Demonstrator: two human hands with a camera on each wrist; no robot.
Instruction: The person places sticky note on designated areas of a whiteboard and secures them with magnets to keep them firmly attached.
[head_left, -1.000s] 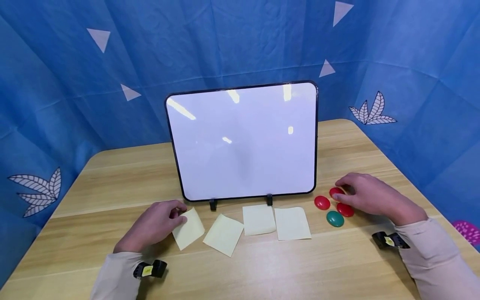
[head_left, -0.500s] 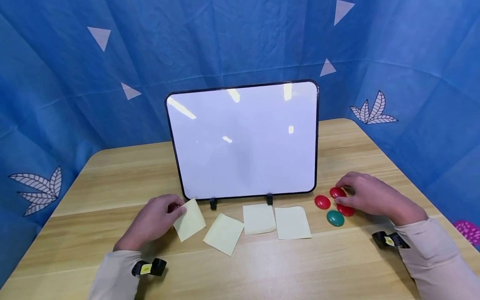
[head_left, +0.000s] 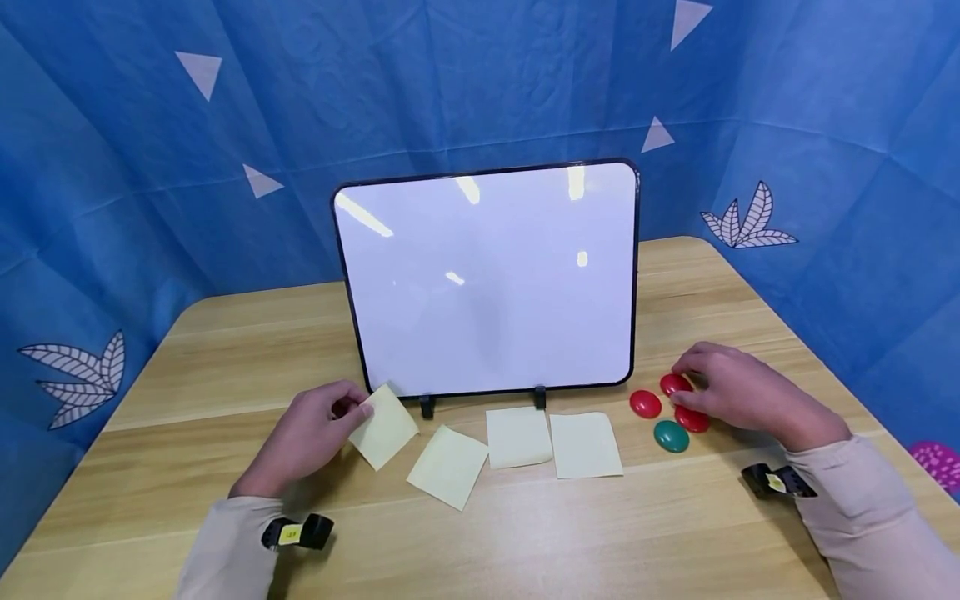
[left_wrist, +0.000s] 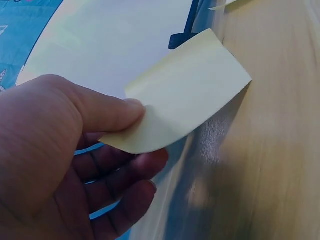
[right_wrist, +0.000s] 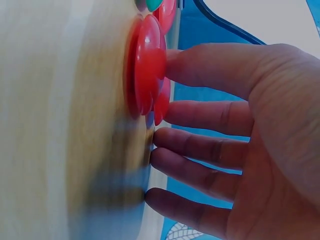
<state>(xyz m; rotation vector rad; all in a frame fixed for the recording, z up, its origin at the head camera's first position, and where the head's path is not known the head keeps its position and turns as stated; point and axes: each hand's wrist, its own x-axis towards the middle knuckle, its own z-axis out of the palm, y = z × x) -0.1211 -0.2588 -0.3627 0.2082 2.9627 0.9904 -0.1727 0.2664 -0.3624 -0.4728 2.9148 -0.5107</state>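
Observation:
My left hand pinches a pale yellow sticky note between thumb and fingers. In the left wrist view the note hangs tilted above the table, slightly bent. My right hand is low at the table's right, thumb and index finger on either side of the rear round red magnet, which they pinch on the tabletop. A second red magnet lies just below the thumb, a third red magnet to the left, and a green magnet in front. In the right wrist view, a nearer magnet partly covers the rear one.
A whiteboard stands upright on small black feet at the back. Before it lie a tilted sticky note, a middle sticky note and a right-hand sticky note. Blue curtain encloses the wooden table.
My left hand has raised the sticky note off the table, bringing it up towards the whiteboard's lower left corner. The right hand has barely moved; its thumb has shifted slightly.

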